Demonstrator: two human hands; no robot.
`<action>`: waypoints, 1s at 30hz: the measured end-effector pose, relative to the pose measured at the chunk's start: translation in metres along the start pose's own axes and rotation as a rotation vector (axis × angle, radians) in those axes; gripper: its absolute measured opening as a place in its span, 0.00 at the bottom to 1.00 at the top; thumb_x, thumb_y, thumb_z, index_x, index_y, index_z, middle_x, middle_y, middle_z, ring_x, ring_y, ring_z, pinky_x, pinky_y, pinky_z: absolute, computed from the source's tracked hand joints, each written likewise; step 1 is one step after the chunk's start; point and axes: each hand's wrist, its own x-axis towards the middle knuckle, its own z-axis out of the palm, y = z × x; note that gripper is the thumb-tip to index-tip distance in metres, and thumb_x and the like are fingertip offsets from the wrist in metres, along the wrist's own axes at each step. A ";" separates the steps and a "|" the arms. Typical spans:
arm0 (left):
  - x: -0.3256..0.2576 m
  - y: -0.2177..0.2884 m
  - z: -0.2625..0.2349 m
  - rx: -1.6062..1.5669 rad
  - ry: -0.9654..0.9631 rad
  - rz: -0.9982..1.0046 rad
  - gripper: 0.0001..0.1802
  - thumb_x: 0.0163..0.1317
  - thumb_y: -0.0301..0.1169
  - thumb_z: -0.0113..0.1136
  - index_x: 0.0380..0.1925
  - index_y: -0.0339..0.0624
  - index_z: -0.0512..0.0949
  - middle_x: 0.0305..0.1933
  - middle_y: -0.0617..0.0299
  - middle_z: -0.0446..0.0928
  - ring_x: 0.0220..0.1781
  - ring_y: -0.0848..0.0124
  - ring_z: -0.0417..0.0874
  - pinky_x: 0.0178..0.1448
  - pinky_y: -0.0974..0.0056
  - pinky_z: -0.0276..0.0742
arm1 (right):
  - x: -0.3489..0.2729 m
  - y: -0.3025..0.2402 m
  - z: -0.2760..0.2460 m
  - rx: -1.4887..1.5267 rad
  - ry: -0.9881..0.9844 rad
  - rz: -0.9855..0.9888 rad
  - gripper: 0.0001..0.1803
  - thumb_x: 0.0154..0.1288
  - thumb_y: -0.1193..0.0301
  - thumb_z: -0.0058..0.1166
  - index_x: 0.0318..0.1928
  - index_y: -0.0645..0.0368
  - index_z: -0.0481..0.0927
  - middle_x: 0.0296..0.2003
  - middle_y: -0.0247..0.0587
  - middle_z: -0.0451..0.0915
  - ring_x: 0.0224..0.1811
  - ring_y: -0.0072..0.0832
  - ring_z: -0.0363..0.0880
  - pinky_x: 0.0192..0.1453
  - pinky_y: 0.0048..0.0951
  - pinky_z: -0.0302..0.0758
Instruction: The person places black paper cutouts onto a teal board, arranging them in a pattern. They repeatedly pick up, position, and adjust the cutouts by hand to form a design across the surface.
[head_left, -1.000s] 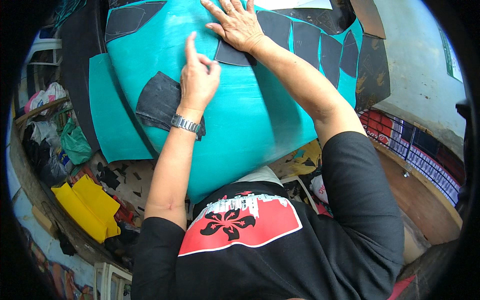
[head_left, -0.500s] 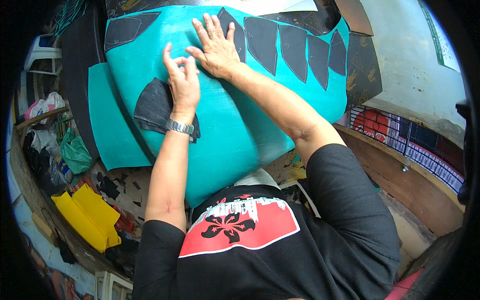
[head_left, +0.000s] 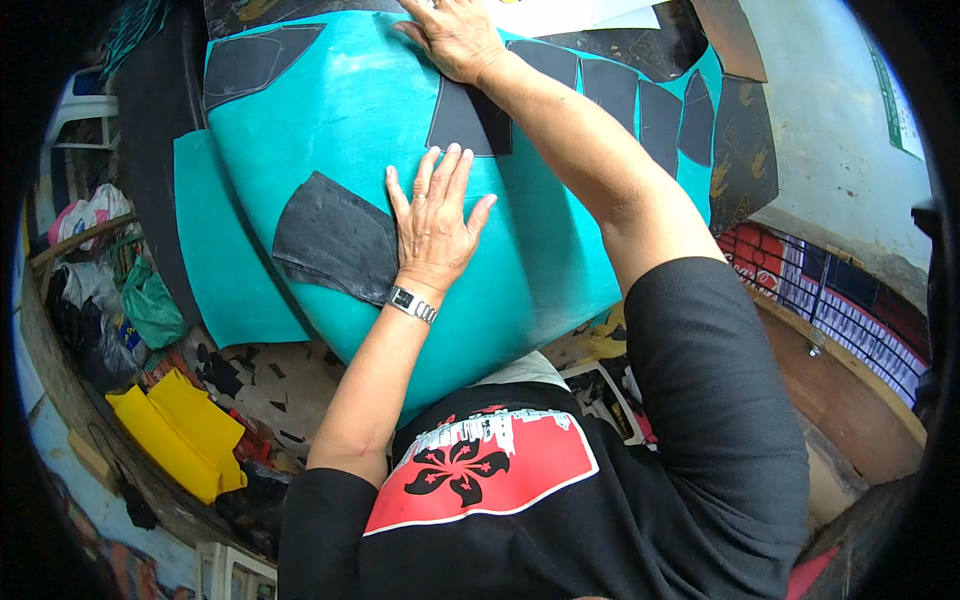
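A large teal sheet [head_left: 490, 300] drapes over the work surface in front of me. My left hand [head_left: 435, 225], with a metal-strap watch on its wrist, lies flat on it, fingers spread. Its fingertips reach the near edge of a flat dark grey piece [head_left: 468, 122]. Over that piece's far end is my right hand [head_left: 455, 40], fingers apart and partly cut off by the picture's upper edge. Beside my left wrist rests a stack of black cut pieces [head_left: 335, 240]. More dark pieces [head_left: 610, 95] run in a row to the right, partly behind my right forearm.
Another dark piece [head_left: 260, 62] lies at the sheet's far left. White paper [head_left: 590, 14] is at the back. Folded yellow material [head_left: 180, 435], a green bag [head_left: 152, 305] and black scraps lie low on the left. A wooden ledge with a grille [head_left: 820, 300] stands at right.
My left hand has moved right and nearer, going from raised to flat on the sheet. My right hand has shifted farther away. A dark piece now shows between my hands.
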 end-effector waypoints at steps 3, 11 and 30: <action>-0.001 0.002 0.000 0.041 -0.005 -0.017 0.32 0.68 0.52 0.60 0.68 0.51 0.73 0.71 0.64 0.70 0.76 0.61 0.62 0.78 0.29 0.42 | 0.011 0.004 -0.008 -0.084 -0.046 0.026 0.34 0.74 0.56 0.51 0.77 0.44 0.60 0.71 0.61 0.65 0.73 0.60 0.62 0.76 0.64 0.52; 0.000 0.004 0.003 0.093 0.030 -0.067 0.30 0.67 0.52 0.61 0.66 0.57 0.72 0.73 0.63 0.65 0.78 0.60 0.59 0.78 0.28 0.40 | 0.006 -0.005 -0.012 -0.137 0.096 -0.027 0.35 0.72 0.51 0.52 0.75 0.44 0.63 0.69 0.52 0.68 0.72 0.54 0.64 0.75 0.74 0.45; 0.000 0.003 0.004 0.123 -0.010 -0.071 0.31 0.66 0.55 0.61 0.66 0.61 0.73 0.69 0.65 0.67 0.77 0.60 0.58 0.79 0.28 0.38 | -0.030 0.007 -0.013 -0.225 0.104 0.043 0.35 0.73 0.52 0.51 0.76 0.48 0.63 0.72 0.56 0.64 0.77 0.53 0.56 0.80 0.55 0.49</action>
